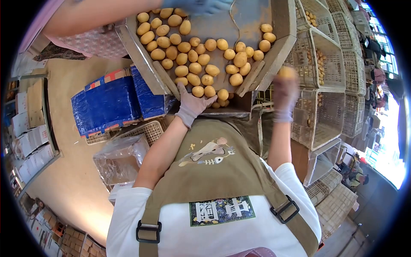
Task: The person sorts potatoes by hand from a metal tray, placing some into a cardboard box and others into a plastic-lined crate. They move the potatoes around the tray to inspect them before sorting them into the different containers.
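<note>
Many yellow potatoes (182, 59) lie on a grey sorting tray (209, 26) with raised wooden sides, narrowing toward my body. My left hand (193, 104), in a pale glove, rests at the tray's lower mouth with thumb and fingers spread, beside the lowest potatoes. To the right, beyond the tray's side, my right hand (286, 92) is raised and blurred, in a similar glove, with a yellow potato (287, 73) at its fingertips. Below the mouth, several potatoes sit in a box (239, 107), partly hidden.
A co-worker's blue-gloved hand (205, 6) reaches over the tray's far end. Stacked plastic crates (327, 66), some holding potatoes, stand at the right. Blue-wrapped boxes (107, 105) and a plastic-covered carton (120, 160) are at the left.
</note>
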`<state>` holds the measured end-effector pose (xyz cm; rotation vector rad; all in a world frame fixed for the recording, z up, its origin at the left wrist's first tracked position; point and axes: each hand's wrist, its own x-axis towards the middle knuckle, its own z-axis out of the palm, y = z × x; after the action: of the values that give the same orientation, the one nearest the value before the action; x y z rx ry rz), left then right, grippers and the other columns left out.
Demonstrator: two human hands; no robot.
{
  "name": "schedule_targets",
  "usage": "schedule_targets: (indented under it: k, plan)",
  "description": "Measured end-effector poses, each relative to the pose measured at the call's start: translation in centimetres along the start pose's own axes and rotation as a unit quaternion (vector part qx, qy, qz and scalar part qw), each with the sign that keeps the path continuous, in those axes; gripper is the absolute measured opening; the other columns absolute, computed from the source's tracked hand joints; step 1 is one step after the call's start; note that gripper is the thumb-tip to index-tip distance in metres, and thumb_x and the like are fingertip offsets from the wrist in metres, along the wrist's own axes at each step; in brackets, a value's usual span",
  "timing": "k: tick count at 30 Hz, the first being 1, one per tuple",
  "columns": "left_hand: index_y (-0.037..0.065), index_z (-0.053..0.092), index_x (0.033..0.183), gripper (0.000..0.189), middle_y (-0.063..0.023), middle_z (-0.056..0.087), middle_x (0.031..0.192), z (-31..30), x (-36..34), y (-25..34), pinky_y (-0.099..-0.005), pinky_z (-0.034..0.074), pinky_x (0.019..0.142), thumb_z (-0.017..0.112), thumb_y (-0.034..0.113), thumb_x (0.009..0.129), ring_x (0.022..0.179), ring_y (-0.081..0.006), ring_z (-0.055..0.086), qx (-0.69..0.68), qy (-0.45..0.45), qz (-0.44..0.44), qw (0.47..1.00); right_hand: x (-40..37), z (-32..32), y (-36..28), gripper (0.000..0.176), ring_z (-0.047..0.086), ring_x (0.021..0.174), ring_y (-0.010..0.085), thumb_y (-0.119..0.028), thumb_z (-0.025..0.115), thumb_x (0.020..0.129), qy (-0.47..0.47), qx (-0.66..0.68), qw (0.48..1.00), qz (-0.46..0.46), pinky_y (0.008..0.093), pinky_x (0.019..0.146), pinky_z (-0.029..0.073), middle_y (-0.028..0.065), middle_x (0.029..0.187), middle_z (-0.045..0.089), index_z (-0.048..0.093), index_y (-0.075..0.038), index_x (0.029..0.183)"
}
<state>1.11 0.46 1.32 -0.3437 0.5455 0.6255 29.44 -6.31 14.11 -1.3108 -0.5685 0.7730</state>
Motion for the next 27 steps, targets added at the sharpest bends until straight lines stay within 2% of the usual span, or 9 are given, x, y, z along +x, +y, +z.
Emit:
schedule_targets:
  k: [2,5,8,11,14,15,18,20,27]
  plan:
    - [0.017,0.025,0.157,0.102,-0.0076,0.025,0.162,-0.9,0.7,0.0,-0.069,0.023,0.115,0.042,0.085,0.082,0.148,-0.0389,0.024,0.013,-0.044,0.006,0.999,2.5,-9.9,-1.3,0.008,0.065,0.096,0.0212,-0.017,0.063,0.095,-0.027,0.253,0.959,-0.125,0.0376,0.089,0.055,0.0042,0.102,0.069,0.069,-0.012,0.098]
    - [0.016,0.021,0.158,0.105,-0.0089,0.023,0.163,-0.8,0.9,-0.3,-0.0695,0.021,0.116,0.044,0.085,0.082,0.148,-0.039,0.023,-0.004,-0.029,0.004,1.0,2.3,-6.9,-2.1,0.016,0.065,0.1,0.0194,-0.021,0.059,0.099,0.074,-0.214,0.948,-0.225,0.0364,0.092,0.054,0.0052,0.107,0.07,0.07,-0.012,0.106]
    - [0.017,0.02,0.158,0.106,-0.0082,0.023,0.163,-0.6,0.8,-0.6,-0.0696,0.019,0.116,0.043,0.086,0.081,0.148,-0.0384,0.022,-0.027,-0.006,-0.004,1.0,0.9,4.2,0.0,0.034,0.066,0.105,0.0267,-0.022,0.065,0.092,0.018,-0.436,0.889,-0.141,0.0377,0.093,0.052,0.0132,0.114,0.07,0.067,-0.005,0.121]
    - [0.019,0.02,0.158,0.105,-0.007,0.024,0.163,-0.5,0.8,-0.6,-0.0696,0.017,0.116,0.042,0.087,0.081,0.149,-0.0377,0.021,-0.065,0.012,-0.021,0.998,3.3,8.7,5.6,0.069,0.066,0.105,0.0344,-0.039,0.069,0.086,-0.084,-0.758,0.629,-0.151,0.0455,0.095,0.046,0.0171,0.11,0.071,0.048,-0.004,0.142]
    - [0.017,0.02,0.158,0.106,-0.0081,0.023,0.163,-0.9,0.3,-0.6,-0.0703,0.02,0.116,0.042,0.086,0.081,0.149,-0.0378,0.022,-0.036,-0.021,-0.002,0.999,4.9,10.3,7.7,0.078,0.065,0.107,0.0355,-0.039,0.068,0.086,-0.156,-0.793,0.589,-0.017,0.0483,0.099,0.042,0.0163,0.11,0.071,0.037,-0.003,0.148]
    - [0.018,0.021,0.158,0.105,-0.0077,0.023,0.163,-1.3,0.4,-0.6,-0.0703,0.02,0.115,0.042,0.087,0.081,0.149,-0.0378,0.022,-0.015,-0.041,0.004,0.999,4.9,10.7,7.4,0.084,0.064,0.111,0.0367,-0.038,0.069,0.085,-0.175,-0.777,0.604,0.01,0.0455,0.102,0.043,0.019,0.119,0.068,0.031,-0.005,0.153]
    - [0.02,0.023,0.158,0.102,-0.0065,0.024,0.164,-1.1,0.4,-0.4,-0.0702,0.021,0.115,0.039,0.087,0.082,0.149,-0.0378,0.023,0.003,-0.045,0.018,0.999,3.2,9.9,6.4,0.092,0.058,0.124,0.0356,-0.035,0.073,0.084,-0.176,-0.525,0.833,-0.004,0.0393,0.105,0.044,0.0205,0.14,0.057,0.023,-0.01,0.157]
    - [0.021,0.025,0.157,0.102,-0.0057,0.025,0.163,-1.2,0.5,-0.4,-0.0692,0.023,0.114,0.039,0.088,0.081,0.149,-0.0368,0.025,0.005,-0.038,0.021,0.999,2.4,9.3,7.1,0.088,0.054,0.127,0.0246,-0.012,0.075,0.083,-0.211,-0.282,0.936,0.002,0.0343,0.106,0.045,0.0153,0.144,0.05,0.025,-0.007,0.156]
    - [0.02,0.027,0.157,0.105,-0.0076,0.028,0.162,-0.2,0.6,-0.4,-0.0706,0.027,0.112,0.038,0.09,0.08,0.148,-0.0361,0.027,0.024,-0.051,0.018,0.998,0.0,8.7,4.9,0.083,0.049,0.128,0.0172,0.005,0.073,0.083,-0.204,-0.067,0.975,0.049,0.0299,0.106,0.045,0.0125,0.142,0.048,0.029,-0.003,0.153]
